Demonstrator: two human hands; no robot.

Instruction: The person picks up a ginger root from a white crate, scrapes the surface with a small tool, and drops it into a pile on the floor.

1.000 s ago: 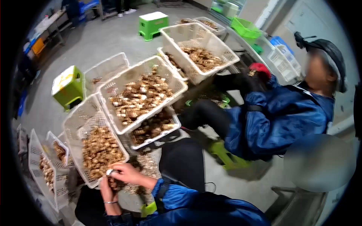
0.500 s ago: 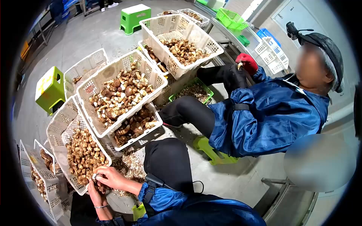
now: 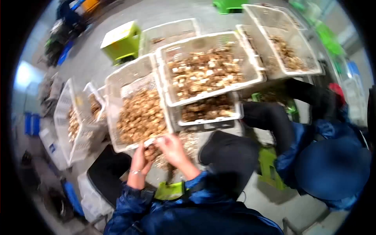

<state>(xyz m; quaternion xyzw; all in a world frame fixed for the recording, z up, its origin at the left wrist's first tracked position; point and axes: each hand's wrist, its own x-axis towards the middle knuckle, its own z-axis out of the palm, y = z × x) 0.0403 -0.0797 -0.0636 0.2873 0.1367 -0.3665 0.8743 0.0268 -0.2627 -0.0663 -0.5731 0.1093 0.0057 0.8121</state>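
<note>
Several small brown mushrooms point(image 3: 150, 152) rest in my left hand point(image 3: 138, 162), whose fingers curl around them beside the front rim of a white crate point(image 3: 111, 129). My right hand point(image 3: 171, 148) is just to the right, its fingers pinched together at the top of the mushrooms; anything between them is too blurred to name. Piled brown mushrooms point(image 3: 143, 115) fill much of that crate. A second white crate point(image 3: 166, 92), with larger cut mushrooms, stands to its right on top of a lower crate point(image 3: 239, 111) of dark mushrooms.
A co-worker in a blue jacket point(image 3: 297, 141) sits at the right. Another white crate point(image 3: 319, 68) stands at the upper right, and a tilted one point(image 3: 64, 105) at the left. Green stools point(image 3: 121, 41) stand behind. Trimmings point(image 3: 190, 143) litter the floor between my knees.
The view has swung left, so crates and hands appear farther right. Both hands remain together at the crate's front rim. The co-worker now shows only partly at the right.
</note>
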